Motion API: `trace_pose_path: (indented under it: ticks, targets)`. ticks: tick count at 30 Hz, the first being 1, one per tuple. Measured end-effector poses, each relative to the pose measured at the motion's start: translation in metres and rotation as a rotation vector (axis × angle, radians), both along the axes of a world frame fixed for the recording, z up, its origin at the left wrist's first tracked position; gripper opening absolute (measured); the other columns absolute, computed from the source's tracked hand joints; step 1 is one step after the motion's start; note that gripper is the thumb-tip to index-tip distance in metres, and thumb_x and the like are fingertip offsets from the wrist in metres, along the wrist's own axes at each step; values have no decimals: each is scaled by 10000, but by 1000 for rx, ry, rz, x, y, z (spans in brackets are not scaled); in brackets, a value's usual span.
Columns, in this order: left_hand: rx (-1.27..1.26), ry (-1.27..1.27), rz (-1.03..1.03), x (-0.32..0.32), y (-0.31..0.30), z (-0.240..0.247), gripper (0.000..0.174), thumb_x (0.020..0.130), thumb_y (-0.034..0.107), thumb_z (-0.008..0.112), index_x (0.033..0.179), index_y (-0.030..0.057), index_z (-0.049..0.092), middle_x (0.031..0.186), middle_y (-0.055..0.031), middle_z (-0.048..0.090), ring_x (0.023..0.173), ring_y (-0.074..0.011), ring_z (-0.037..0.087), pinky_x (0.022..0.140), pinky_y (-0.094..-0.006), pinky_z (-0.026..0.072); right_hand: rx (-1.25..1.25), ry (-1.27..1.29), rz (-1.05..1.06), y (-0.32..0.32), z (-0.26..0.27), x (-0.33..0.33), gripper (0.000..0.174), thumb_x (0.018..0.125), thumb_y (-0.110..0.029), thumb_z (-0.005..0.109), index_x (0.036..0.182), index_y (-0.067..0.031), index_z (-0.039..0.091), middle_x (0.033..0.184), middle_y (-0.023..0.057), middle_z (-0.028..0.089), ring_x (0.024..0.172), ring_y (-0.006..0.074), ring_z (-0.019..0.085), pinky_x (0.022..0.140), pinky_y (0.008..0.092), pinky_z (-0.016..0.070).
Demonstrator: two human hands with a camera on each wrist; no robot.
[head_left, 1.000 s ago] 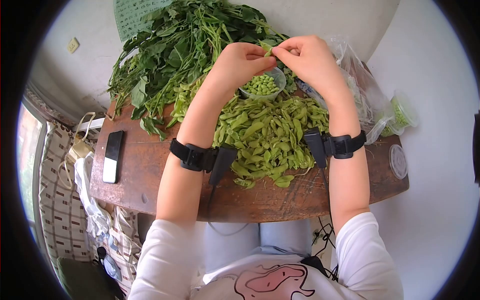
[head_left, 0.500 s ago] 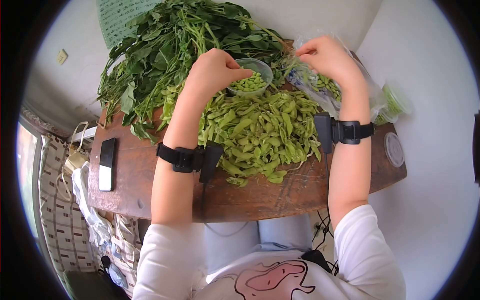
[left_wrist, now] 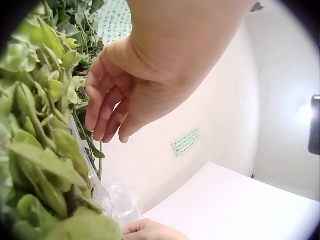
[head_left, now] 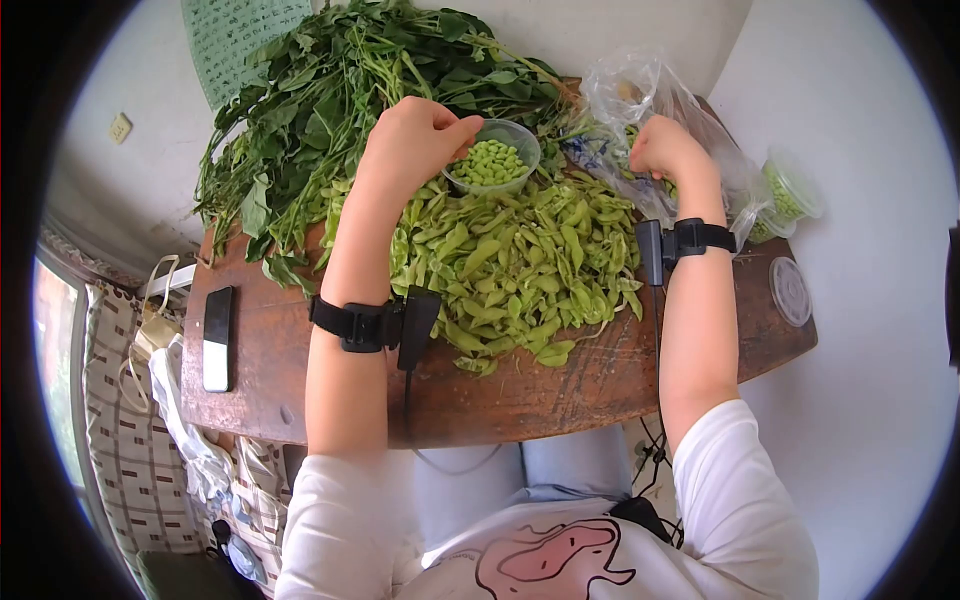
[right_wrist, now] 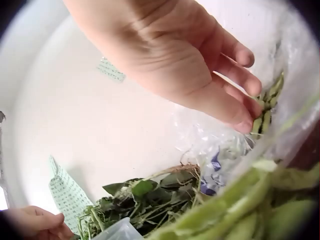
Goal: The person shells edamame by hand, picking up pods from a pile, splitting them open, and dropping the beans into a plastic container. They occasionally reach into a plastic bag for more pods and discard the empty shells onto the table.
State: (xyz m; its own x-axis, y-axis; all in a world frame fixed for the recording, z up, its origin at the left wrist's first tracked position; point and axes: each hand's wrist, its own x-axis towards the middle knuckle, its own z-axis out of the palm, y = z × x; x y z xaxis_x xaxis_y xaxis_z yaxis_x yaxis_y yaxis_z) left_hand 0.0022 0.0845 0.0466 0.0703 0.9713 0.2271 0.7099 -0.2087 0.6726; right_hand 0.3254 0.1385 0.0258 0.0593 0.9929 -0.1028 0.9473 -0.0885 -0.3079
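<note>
My left hand (head_left: 408,145) hovers beside a clear plastic tub (head_left: 535,165) of shelled green soybeans (head_left: 490,163). In the left wrist view its fingers (left_wrist: 107,112) hang loosely curled with nothing between them. Over at the right, my right hand (head_left: 672,155) reaches down into a clear plastic bag (head_left: 725,150). Its thumb and fingertips (right_wrist: 243,126) are right at some green soybean pods (right_wrist: 266,120) in the bag, the fingers loosely bent and spread. A broad heap of soybean pods (head_left: 520,260) lies in front of the tub.
Leafy soybean stalks (head_left: 300,130) are piled at the back left of the wooden table (head_left: 290,370). A phone (head_left: 217,340) lies near the left edge. Toward the right stand a tub of beans (head_left: 785,190) and a round lid (head_left: 791,291).
Both hands were together at a pod one second ago and have parted. The left moved back beside the tub; the right swung right, then down into the bag.
</note>
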Motion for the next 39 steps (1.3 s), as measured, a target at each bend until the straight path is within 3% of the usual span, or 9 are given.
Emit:
trace_pose_path:
  ticks: [4,6,7,9,16,21,27,35,39]
  targets:
    - [-2,-4,6,-2,1,-1,329,900,357,722,823,47,802,721,-42,748,636,-162,675,678,-326,547,1,-62,33,3,-7,-5,139,676,-52,832,745,7,726,648,97,680,529,179,607,537,362,500]
    - [-8,6,7,-2,1,0,324,901,352,721,832,46,801,721,-42,747,639,-161,676,678,-326,548,-119,-196,-7,2,-5,-8,430,664,-140,897,1023,32,735,1047,209,745,983,361,729,830,462,581]
    - [-12,16,7,-2,1,0,319,902,347,721,841,45,801,720,-42,746,641,-161,678,678,-325,548,-120,-195,-8,3,-8,-6,430,664,-140,897,1023,32,735,1047,209,745,983,361,729,830,462,581]
    - [-12,17,3,-3,1,-1,313,904,343,719,844,47,802,722,-42,747,643,-160,678,676,-325,548,9,-166,30,2,-12,-4,183,654,-88,855,732,11,721,648,116,676,554,242,634,561,374,518]
    - [-6,-78,0,-2,-5,3,301,951,305,677,995,25,779,776,-53,758,637,-142,671,645,-310,535,344,-213,60,-25,37,-13,191,710,-97,823,741,18,675,701,101,687,661,208,669,631,350,537]
    - [-114,-612,-102,5,-38,-5,357,1043,316,598,1150,-7,706,885,-73,742,511,-40,486,457,-190,353,430,702,421,-61,60,-53,177,797,-96,789,856,25,674,786,107,706,689,160,650,671,309,531]
    - [-131,-780,-187,8,-62,-24,442,1052,387,576,1178,-22,684,883,-95,730,491,-34,440,446,-196,306,567,671,603,-91,22,-98,133,839,-57,761,859,2,643,768,67,669,715,149,637,659,316,508]
    - [-158,-813,-221,9,-64,-43,220,972,193,716,1073,0,745,879,-9,736,613,-31,572,489,-185,398,658,762,742,-99,-8,-114,118,837,49,739,924,18,665,870,77,691,812,167,677,745,297,544]
    - [-84,-857,-191,12,-69,-39,188,981,152,706,1036,-27,723,868,-24,728,603,-30,554,463,-186,359,381,1288,573,-98,-16,-116,193,923,13,711,1113,32,732,959,55,721,933,140,693,851,268,572]
